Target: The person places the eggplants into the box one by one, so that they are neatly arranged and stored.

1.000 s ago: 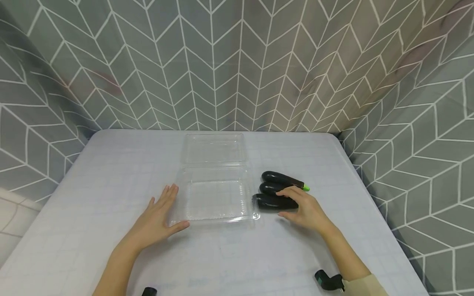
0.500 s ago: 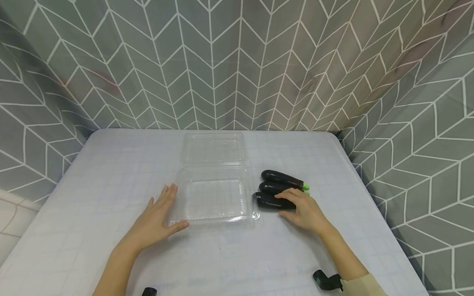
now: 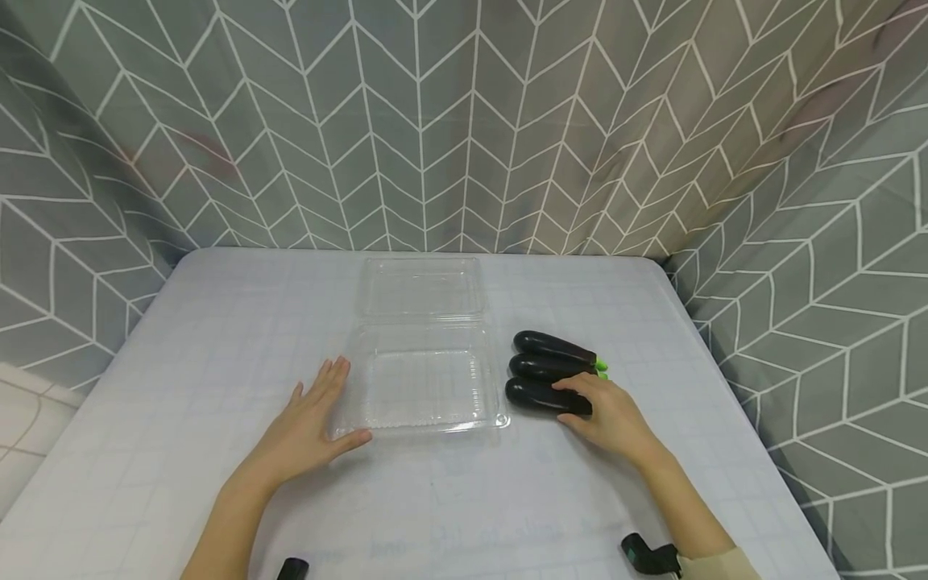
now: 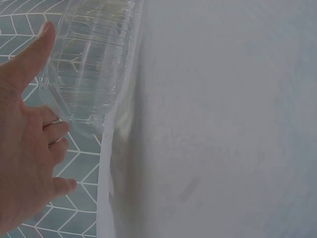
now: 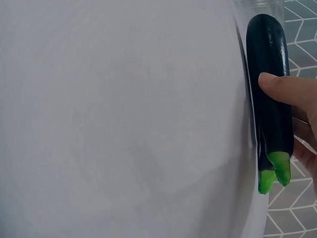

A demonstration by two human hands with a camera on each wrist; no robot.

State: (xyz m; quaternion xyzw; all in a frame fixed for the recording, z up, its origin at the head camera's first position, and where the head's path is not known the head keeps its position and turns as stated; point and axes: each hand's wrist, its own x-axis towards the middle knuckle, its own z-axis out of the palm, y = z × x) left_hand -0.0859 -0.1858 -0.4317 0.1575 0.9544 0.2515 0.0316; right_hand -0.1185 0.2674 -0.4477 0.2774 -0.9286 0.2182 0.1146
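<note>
Three dark purple eggplants with green stems lie side by side right of centre on the white table [image 3: 217,338]. My right hand [image 3: 580,405] grips the nearest eggplant [image 3: 536,395] at its stem end, thumb in front and fingers over the top. In the right wrist view the thumb [image 5: 282,88] presses on that eggplant [image 5: 270,59]. The middle eggplant [image 3: 542,368] and the far eggplant [image 3: 554,347] lie untouched. A clear plastic clamshell box [image 3: 424,383] sits open at the centre, its lid [image 3: 422,288] laid flat behind it. My left hand [image 3: 319,415] rests flat beside the box's front left corner, and its thumb touches the rim [image 4: 91,64].
A grey chevron-patterned cloth [image 3: 464,121] hangs behind the table and along both sides. The table's right edge [image 3: 714,362] runs close to the eggplants. Bare tabletop lies left of the box and in front of both hands.
My right hand's fingers have settled lower round the nearest eggplant, which has shifted slightly to the right. The left hand and the box have stayed put.
</note>
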